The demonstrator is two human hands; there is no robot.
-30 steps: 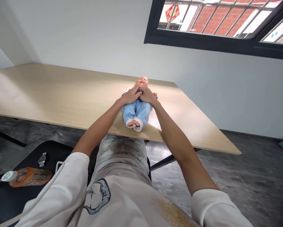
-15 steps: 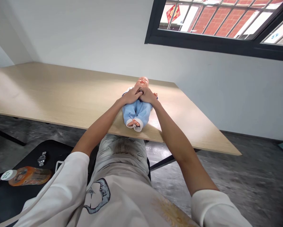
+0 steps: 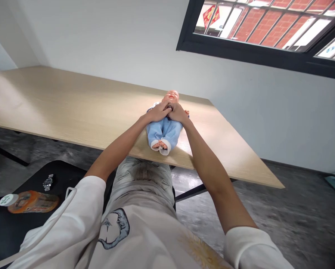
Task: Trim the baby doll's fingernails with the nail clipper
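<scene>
A baby doll (image 3: 164,133) in light blue clothes lies on its back on the wooden table (image 3: 72,108), head away from me, bare feet near the front edge. My left hand (image 3: 156,113) and my right hand (image 3: 178,113) rest side by side on the doll's chest, fingertips meeting just below its chin. The fingers of both are curled and pressed together on the clothing. What they pinch is too small to make out.
A black seat (image 3: 5,228) at my lower left holds an orange bottle (image 3: 30,202) lying on its side and a wristwatch (image 3: 47,182). A white wall and a dark-framed window (image 3: 257,52) stand behind the table. The floor is grey concrete.
My hands stay in the same place on the doll's chest. Only the view has shifted slightly.
</scene>
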